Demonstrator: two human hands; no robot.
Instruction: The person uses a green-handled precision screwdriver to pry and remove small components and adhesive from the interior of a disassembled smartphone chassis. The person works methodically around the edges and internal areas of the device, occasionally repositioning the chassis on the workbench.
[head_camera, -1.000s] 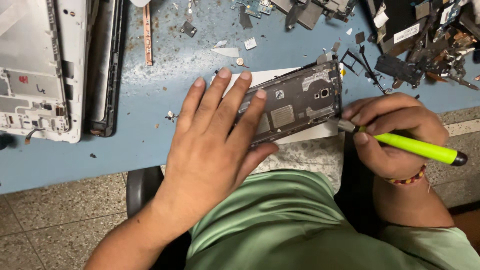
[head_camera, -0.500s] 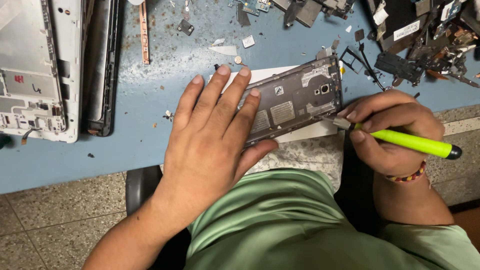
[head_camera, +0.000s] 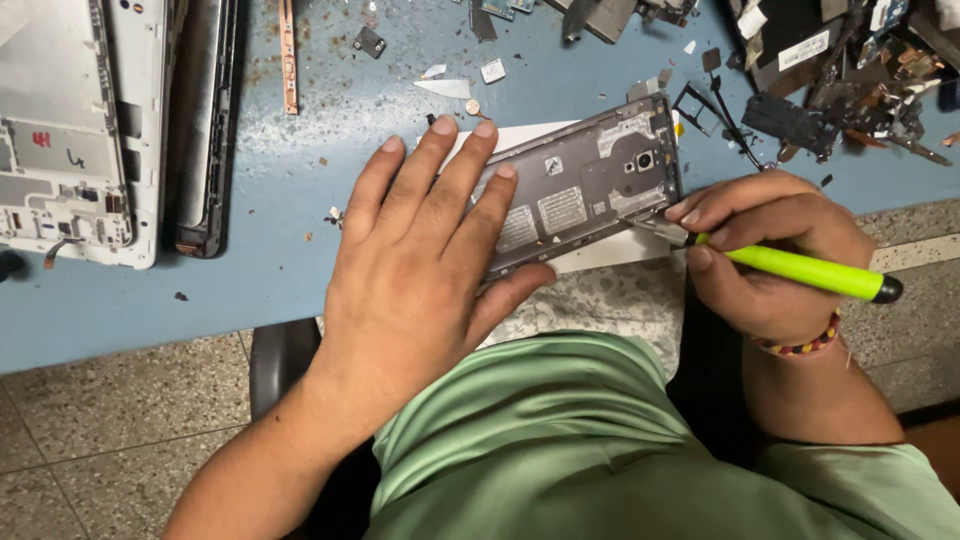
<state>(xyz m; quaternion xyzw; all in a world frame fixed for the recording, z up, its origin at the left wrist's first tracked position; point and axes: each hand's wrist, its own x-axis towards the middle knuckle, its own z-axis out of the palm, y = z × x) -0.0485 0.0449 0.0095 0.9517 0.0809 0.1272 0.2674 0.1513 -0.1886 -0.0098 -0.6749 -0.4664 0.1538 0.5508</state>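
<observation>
Left hand: the left hand (head_camera: 420, 265) lies flat and open, palm down, with spread fingers pressing on the near-left part of the opened phone (head_camera: 585, 185). It grips nothing; it only holds the phone against the blue table (head_camera: 250, 280).

Right hand: the right hand (head_camera: 775, 250) is closed around a tool with a lime-green handle (head_camera: 800, 270), held like a pen.

Tool tip: the metal tip (head_camera: 655, 228) touches the lower right edge of the phone, just beside the fingertips of the right hand.

Phone position: it lies under the left fingers and directly to the left of the right hand, on a white sheet (head_camera: 600, 255) at the table edge.

Long axis: it goes from the left palm up and away toward the right, slightly tilted; the camera end is far from the left hand.

Nearer hand to the working edge: the right one.

Around: a white device frame (head_camera: 70, 130) is well apart, beyond the left hand; dark scrap parts (head_camera: 820, 80) lie beyond the right hand.
</observation>
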